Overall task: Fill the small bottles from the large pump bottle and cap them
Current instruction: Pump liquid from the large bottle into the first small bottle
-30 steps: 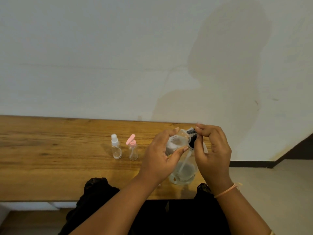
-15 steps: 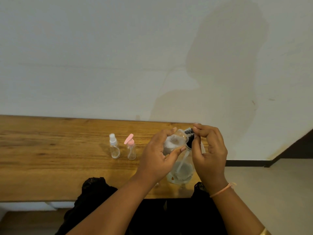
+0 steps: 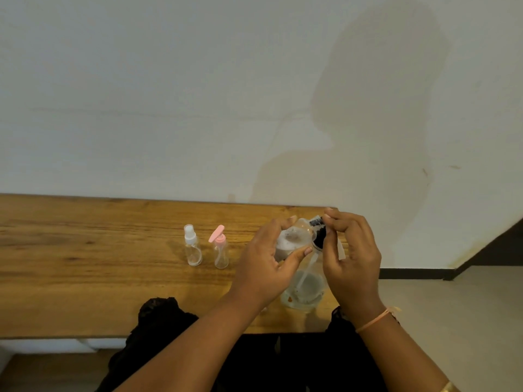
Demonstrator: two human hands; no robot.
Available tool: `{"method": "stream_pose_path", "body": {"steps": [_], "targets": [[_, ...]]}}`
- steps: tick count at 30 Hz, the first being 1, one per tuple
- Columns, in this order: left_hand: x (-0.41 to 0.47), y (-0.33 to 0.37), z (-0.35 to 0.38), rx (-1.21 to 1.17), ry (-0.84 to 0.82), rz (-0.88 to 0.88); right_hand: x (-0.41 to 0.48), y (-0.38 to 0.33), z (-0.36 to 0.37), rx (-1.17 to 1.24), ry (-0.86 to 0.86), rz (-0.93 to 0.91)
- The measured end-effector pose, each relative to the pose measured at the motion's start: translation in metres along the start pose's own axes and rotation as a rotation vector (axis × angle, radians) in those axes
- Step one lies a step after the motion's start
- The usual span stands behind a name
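Left of centre, a spray bottle and a pink-capped bottle stand upright just beside each other on the wooden table. At centre the left hand curls round the pump bottle at its shoulder. The right hand pinches its black pump head. A white wall stands behind, with grey floor at lower right.

The pump bottle stands on the table near its right end. The left hand at its 9 o'clock holds a small container. The right hand at 3 o'clock pinches the pump head. At the bottle's 10 o'clock, well apart, stands a flip-cap bottle, with a spray bottle just beside it at 9 o'clock. The wall rises at 12 o'clock.
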State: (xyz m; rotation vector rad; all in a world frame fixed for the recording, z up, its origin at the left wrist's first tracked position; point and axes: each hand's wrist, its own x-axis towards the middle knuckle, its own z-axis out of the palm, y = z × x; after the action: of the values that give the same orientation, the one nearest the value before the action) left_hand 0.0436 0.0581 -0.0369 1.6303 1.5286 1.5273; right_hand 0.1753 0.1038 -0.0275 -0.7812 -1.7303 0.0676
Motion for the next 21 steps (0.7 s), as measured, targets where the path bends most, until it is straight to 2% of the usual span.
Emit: {"method": "stream_pose_path", "body": {"steps": [5,16,21], "targets": [[0.001,0.001,-0.001,0.005,0.036,0.035,0.004,-0.001,-0.002,-0.037,0.004,-0.006],[0.0,-0.002,0.001,-0.021,-0.013,-0.022,-0.002,0.004,0.002,0.015,-0.013,0.011],[0.001,-0.002,0.0,0.003,0.044,0.041,0.003,-0.004,0.002,-0.001,0.016,-0.004]]}}
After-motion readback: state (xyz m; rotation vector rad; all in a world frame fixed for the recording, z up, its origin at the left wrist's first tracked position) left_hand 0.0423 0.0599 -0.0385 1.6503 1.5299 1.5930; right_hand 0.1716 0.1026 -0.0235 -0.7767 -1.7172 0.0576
